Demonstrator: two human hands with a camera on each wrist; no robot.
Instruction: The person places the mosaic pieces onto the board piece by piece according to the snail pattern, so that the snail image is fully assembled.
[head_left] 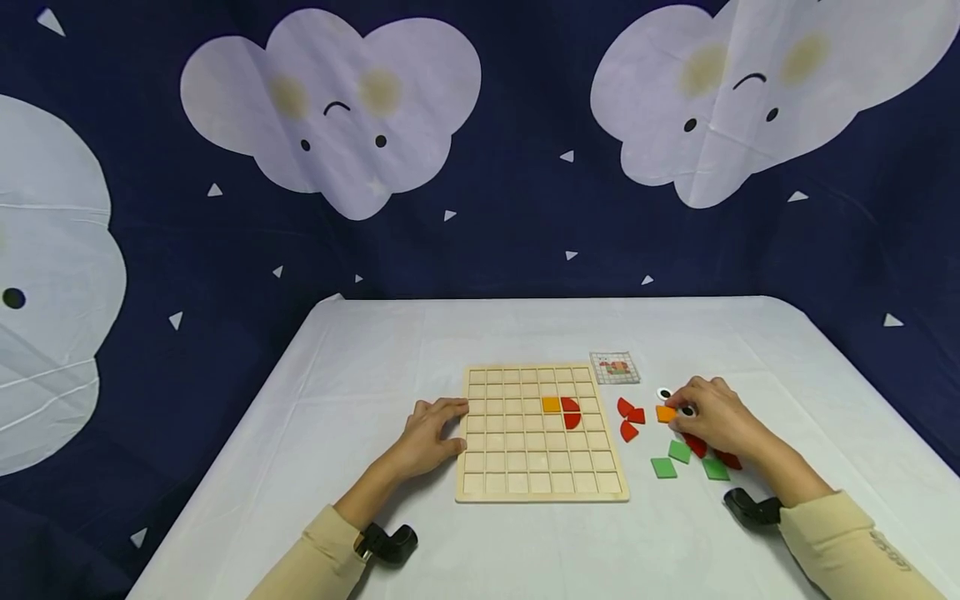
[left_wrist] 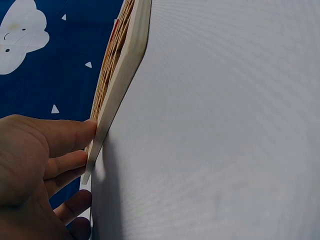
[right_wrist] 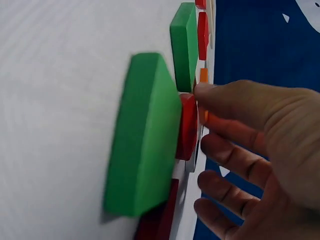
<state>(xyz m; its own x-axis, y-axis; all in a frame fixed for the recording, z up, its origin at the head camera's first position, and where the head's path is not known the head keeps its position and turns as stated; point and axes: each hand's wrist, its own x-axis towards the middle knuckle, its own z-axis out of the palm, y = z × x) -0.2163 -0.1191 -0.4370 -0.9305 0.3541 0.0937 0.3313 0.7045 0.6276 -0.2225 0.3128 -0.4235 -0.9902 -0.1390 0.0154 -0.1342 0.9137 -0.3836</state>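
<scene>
A wooden grid board (head_left: 517, 462) lies on the table, with one orange square (head_left: 551, 404) and two red quarter-circle pieces (head_left: 572, 421) in its cells. Thumb and fingertips of my left hand (head_left: 425, 437) rest against the board's left edge; the left wrist view shows them along its wooden side (left_wrist: 117, 92). To the right of the board, my right hand (head_left: 716, 417) pinches an orange square tile (head_left: 664, 414) between thumb and index finger, the other fingers loosely bent. Under and around that hand lie red pieces (head_left: 695, 446), green tiles (right_wrist: 142, 135) and round eye pieces (head_left: 663, 394).
A small picture card (head_left: 615, 367) lies by the board's top right corner. Several small red pieces (head_left: 628, 429) sit between board and right hand. More green tiles (head_left: 663, 468) lie nearer the front. A dark blue cloth with clouds (head_left: 510, 167) hangs behind the white table (head_left: 375, 350).
</scene>
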